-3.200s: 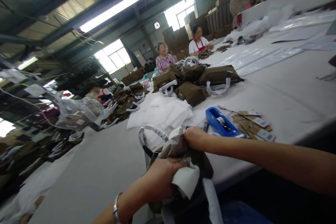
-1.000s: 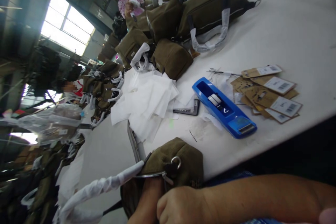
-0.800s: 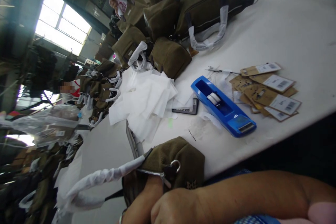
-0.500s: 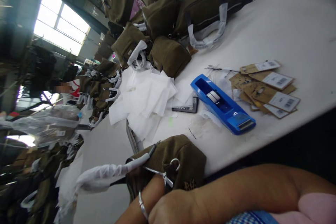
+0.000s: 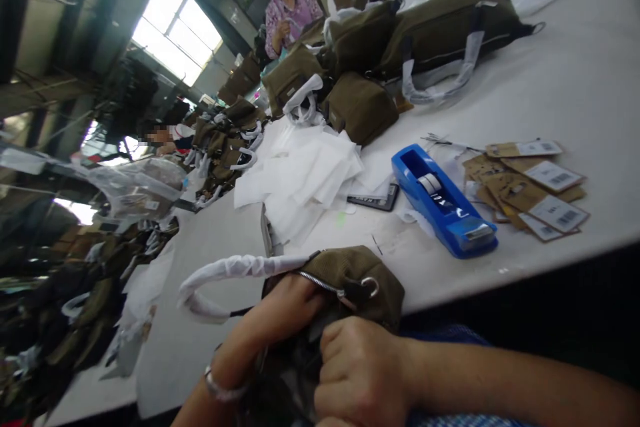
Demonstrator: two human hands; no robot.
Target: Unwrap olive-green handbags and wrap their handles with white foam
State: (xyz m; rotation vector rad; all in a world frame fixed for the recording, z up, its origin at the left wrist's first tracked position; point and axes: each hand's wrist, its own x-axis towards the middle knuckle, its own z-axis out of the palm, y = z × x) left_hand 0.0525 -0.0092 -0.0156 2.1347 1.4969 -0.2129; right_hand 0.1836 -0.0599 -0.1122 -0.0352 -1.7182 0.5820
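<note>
An olive-brown bag (image 5: 367, 273) lies open at the near table edge, with a metal zipper, a ring and a white-wrapped handle (image 5: 220, 270). My left hand (image 5: 295, 297), with a silver bracelet on its wrist, reaches into the bag's opening, and its fingers are hidden inside. Closed in a fist, my right hand (image 5: 357, 370) holds the near side of the opening. Beyond the bag lie thin white sheets (image 5: 300, 173) and a dark flat box (image 5: 375, 197).
A blue tape dispenser (image 5: 445, 203) and brown tags with barcode labels (image 5: 543, 190) lie to the right. More olive bags (image 5: 360, 107) stand at the back, near a person in a patterned shirt (image 5: 293, 13). A clear plastic-wrapped bundle (image 5: 145, 187) is at left.
The view has shifted, bringing the person at the back into sight. My left hand shows more at the opening, and my right fist has come up into fuller view beside the bag.
</note>
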